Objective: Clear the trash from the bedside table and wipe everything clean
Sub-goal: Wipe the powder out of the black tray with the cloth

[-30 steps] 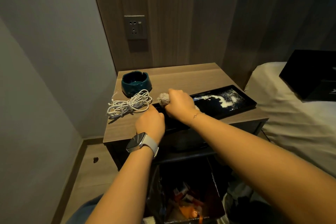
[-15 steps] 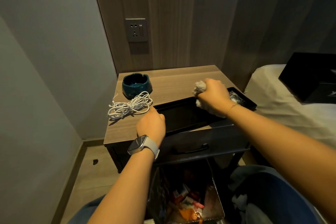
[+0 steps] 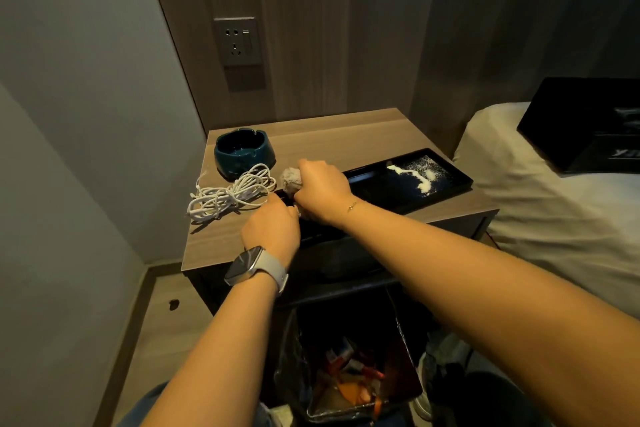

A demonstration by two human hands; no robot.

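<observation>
Wood-topped table carries a black tray with white powder. Right hand fingers clutch a wadded cloth at the tray's left end; left hand steadies its rim, grip hidden. A hard sweep could scatter powder onto the table.

hands wiping black tray, cloth

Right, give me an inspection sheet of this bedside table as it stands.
Surface: wooden table, top partly bare.
Job's things: black tray with white powder at its right end; bin below holds trash.
Clutter: teal ashtray at back left.
Hands: right hand grips a cloth at the tray's left end; left hand at the tray's near edge, grip hidden.
Cables: white cable coiled beside the ashtray.
Surroundings: wall socket, bed to the right.
</observation>
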